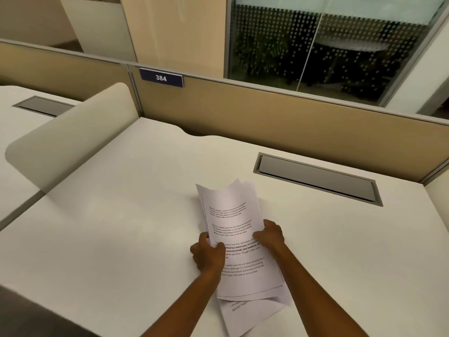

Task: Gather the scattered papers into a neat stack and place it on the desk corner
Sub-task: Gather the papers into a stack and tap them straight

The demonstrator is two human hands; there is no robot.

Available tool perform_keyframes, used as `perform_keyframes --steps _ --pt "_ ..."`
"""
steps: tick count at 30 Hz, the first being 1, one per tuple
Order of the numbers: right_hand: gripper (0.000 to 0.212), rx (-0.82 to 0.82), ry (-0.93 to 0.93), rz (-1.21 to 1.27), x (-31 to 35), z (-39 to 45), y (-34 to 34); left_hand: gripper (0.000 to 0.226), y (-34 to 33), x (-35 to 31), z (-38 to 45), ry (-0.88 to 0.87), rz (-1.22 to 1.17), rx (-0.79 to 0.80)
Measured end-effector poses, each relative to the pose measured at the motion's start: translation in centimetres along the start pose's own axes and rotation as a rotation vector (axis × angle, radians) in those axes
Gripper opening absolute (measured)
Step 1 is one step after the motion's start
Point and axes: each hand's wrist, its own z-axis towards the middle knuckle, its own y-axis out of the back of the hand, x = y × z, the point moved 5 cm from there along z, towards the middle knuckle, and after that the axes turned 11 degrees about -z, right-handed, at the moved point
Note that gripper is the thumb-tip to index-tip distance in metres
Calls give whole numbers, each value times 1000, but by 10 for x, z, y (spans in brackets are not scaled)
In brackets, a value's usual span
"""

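The papers [237,239], printed sheets in a loose, uneven stack, lie toward the middle of the white desk [109,227], nearer its front edge. The left hand [207,255] grips their left edge, fingers closed on the sheets. The right hand [271,235] clasps their right edge. A grey cable hatch [315,178] sits toward the back right corner.

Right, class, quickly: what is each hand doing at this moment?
Left hand: closed on the left edge of the papers.
Right hand: closed on the papers' right edge.
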Motion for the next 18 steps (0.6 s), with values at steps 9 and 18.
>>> perform_keyframes --steps 9,18 --pt "45 -42 -12 97 -3 -7 -2 38 -3 -14 8 -116 -110 166" --pt "45 -101 -29 249 -20 -8 -9 61 6 -26 33 -247 -66 305"
